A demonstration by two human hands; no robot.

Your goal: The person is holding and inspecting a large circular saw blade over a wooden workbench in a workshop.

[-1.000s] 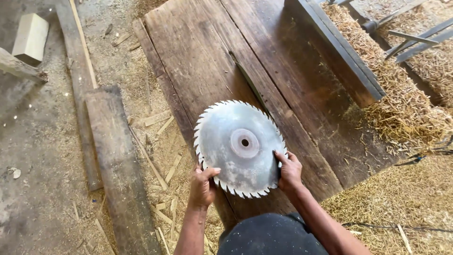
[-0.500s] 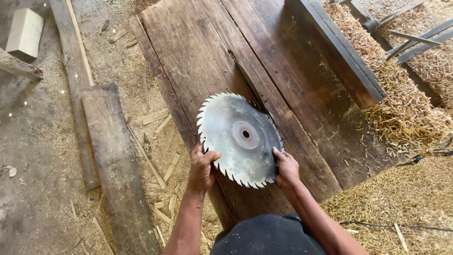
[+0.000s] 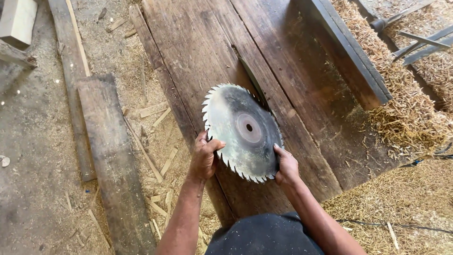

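A large round saw blade of dull grey metal, with pointed teeth and a small centre hole, is held tilted over a dark wooden table top. My left hand grips its lower left rim, thumb lying on the face. My right hand grips the lower right rim. The blade's far edge sits at a narrow slot cut in the table boards. My dark clothing shows at the bottom of the view.
A long dark wooden rail lies across the table's right side. Heaps of straw-like shavings lie to the right. Left of the table, planks and wood scraps lie on a dusty floor. A pale block sits top left.
The blade has tipped from facing me flat to a steeper tilt, its right edge moving toward the slot. Both hands stayed on its lower rim and shifted slightly right.
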